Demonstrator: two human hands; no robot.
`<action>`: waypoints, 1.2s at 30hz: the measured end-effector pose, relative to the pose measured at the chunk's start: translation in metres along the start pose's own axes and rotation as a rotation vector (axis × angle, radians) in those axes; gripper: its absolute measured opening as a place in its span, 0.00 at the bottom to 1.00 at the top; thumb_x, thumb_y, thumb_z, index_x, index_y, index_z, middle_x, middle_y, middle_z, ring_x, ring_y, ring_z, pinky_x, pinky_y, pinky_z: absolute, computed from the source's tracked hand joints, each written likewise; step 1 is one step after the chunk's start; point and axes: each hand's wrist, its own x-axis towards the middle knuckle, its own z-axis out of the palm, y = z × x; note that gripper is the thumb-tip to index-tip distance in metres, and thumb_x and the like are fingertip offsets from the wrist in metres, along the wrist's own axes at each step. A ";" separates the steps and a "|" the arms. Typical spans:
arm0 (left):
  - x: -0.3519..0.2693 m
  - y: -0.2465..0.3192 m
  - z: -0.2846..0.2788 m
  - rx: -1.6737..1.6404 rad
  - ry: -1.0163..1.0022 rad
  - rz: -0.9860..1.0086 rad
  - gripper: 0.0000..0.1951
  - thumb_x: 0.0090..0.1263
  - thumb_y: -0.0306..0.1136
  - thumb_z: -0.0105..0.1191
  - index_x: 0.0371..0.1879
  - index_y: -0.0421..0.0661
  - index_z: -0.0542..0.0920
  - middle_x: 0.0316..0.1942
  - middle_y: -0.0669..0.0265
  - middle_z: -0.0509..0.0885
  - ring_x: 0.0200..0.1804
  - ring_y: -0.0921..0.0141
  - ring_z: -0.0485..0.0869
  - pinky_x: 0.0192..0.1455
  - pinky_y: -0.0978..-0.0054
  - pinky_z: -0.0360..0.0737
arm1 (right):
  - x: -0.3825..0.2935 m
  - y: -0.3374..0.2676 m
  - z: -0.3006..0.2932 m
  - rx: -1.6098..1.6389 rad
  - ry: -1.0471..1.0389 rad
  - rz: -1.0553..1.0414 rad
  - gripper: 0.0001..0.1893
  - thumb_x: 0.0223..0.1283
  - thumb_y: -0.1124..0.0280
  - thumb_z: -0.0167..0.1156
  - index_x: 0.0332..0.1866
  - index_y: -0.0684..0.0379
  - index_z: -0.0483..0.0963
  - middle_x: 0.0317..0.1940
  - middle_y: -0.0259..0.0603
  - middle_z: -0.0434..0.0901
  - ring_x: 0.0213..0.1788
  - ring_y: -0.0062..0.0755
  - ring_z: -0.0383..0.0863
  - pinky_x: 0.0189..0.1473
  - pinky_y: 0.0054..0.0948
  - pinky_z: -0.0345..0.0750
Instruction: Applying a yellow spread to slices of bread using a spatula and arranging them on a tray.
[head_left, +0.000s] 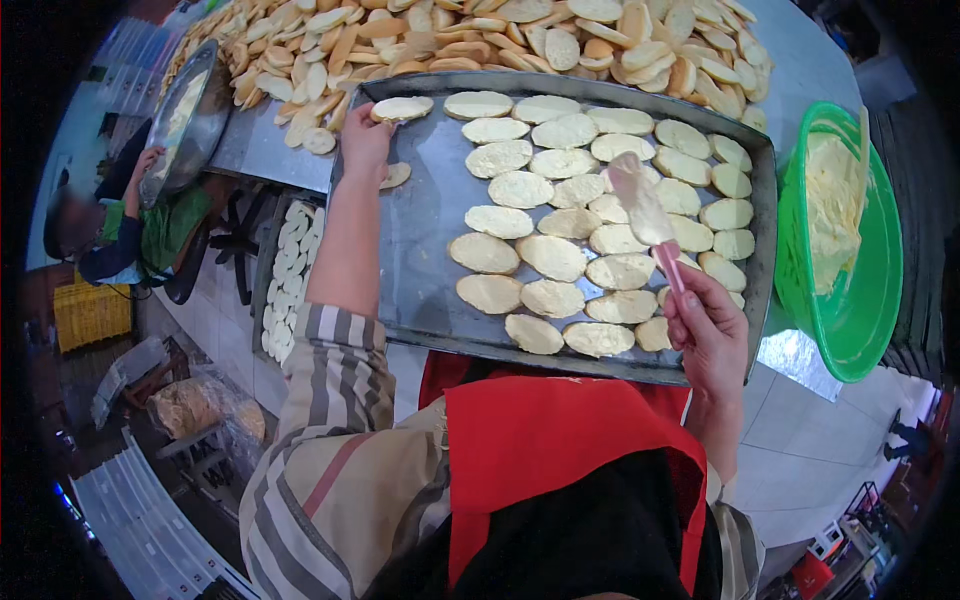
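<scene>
My left hand (367, 144) is at the far left corner of a dark metal baking tray (420, 225), its fingers at the end of a spread-topped oval bread slice (402, 109). Whether they grip that slice or only touch it, I cannot tell. Just below the hand, a smaller slice (395, 175) lies partly hidden by my wrist. Rows of coated slices (566, 163) cover the middle and right of the tray. In my right hand (709, 330) is a spatula (645, 202) with a pink handle, its blade smeared with cream and held above the slices.
A large heap of bread slices (450, 45) lies beyond the tray. To the right stands a green plastic basin (825, 315) holding pale cream spread (831, 210). At left a seated person (150, 232) holds a metal bowl (214, 105). Another filled tray (289, 277) sits lower, beside my left arm.
</scene>
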 end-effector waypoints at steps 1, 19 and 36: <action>0.002 -0.003 0.003 0.120 0.004 -0.026 0.21 0.53 0.15 0.49 0.49 0.38 0.67 0.37 0.61 0.76 0.40 0.70 0.76 0.43 0.77 0.74 | 0.000 -0.001 -0.001 -0.003 0.022 -0.012 0.15 0.60 0.78 0.47 0.52 0.66 0.69 0.26 0.35 0.73 0.19 0.12 0.62 0.20 0.12 0.60; 0.052 0.088 0.117 1.421 -0.533 0.695 0.17 0.49 0.36 0.61 0.40 0.49 0.78 0.41 0.62 0.80 0.44 0.62 0.78 0.45 0.65 0.74 | -0.004 -0.012 -0.014 -0.094 0.139 -0.042 0.14 0.60 0.77 0.48 0.52 0.64 0.69 0.26 0.35 0.73 0.19 0.13 0.62 0.20 0.12 0.59; -0.147 0.092 0.139 -0.702 -0.718 -0.550 0.16 0.70 0.40 0.38 0.50 0.44 0.68 0.36 0.67 0.74 0.28 0.75 0.70 0.32 0.77 0.72 | 0.073 -0.020 0.054 0.245 -0.223 -0.212 0.15 0.63 0.74 0.44 0.53 0.68 0.64 0.37 0.45 0.76 0.34 0.28 0.77 0.37 0.23 0.74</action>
